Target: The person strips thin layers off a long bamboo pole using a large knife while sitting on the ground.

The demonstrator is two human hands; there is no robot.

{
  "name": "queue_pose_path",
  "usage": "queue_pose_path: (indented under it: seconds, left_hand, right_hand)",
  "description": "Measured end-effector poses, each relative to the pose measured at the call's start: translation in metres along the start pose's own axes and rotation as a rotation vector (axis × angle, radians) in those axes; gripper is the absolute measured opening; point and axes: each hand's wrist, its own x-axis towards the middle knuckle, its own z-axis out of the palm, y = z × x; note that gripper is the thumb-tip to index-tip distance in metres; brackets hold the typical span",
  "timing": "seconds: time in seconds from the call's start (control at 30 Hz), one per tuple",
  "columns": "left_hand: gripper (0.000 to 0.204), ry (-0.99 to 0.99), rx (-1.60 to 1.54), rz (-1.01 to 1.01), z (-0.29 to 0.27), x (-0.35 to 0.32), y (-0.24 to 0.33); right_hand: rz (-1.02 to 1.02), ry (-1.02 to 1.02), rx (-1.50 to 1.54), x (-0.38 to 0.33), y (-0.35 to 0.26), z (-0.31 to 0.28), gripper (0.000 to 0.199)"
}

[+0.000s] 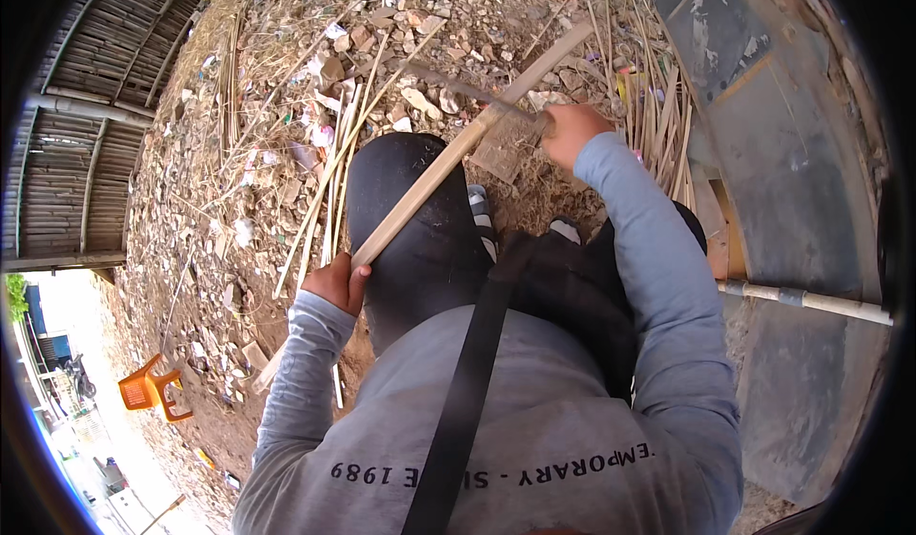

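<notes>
- Across the wooden strip (426,190), the blade (458,85) risked skidding if the right hand's (576,133) clasping fingers slackened.
- Lower down it, the left hand's (336,283) gripping fingers risked cuts.

The place appears to be a rough outdoor yard, judging by the bare earth (205,287) strewn with stones, broken rubble (420,104) and scraps of litter (322,136). A slatted wall (72,177) (bamboo, by the look of it) runs along the left, with large grey panels (797,144) on the right. Long, thin strips (671,134) lie by those panels. An orange plastic chair (141,390) stands on the dirt, and beyond it daylight and green foliage (16,296) show at the edge.
</notes>
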Motion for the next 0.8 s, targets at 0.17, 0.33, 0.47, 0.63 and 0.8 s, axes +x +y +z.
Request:
queue_pose_path:
  seconds: [0.17,0.33,0.47,0.63,0.8]
  left_hand:
    - [0.044,0.017,-0.035,0.002,-0.002,0.007,0.010]
    - [0.044,0.018,-0.005,0.001,-0.002,-0.002,0.001]
    - [0.044,0.066,0.049,-0.035,0.000,-0.007,0.005]
    - [0.044,0.076,0.056,-0.020,0.001,-0.008,0.005]
    - [0.038,0.123,0.009,-0.057,-0.006,-0.013,0.016]
  right_hand:
    - [0.129,0.021,-0.006,0.014,0.027,0.008,0.036]
    - [0.002,0.149,0.008,0.000,0.019,0.006,0.038]
    - [-0.044,0.176,0.058,-0.008,0.018,0.005,0.037]
    - [-0.115,0.185,0.003,-0.014,0.011,0.000,0.038]
    - [-0.255,0.192,0.024,-0.013,0.000,0.004,0.036]
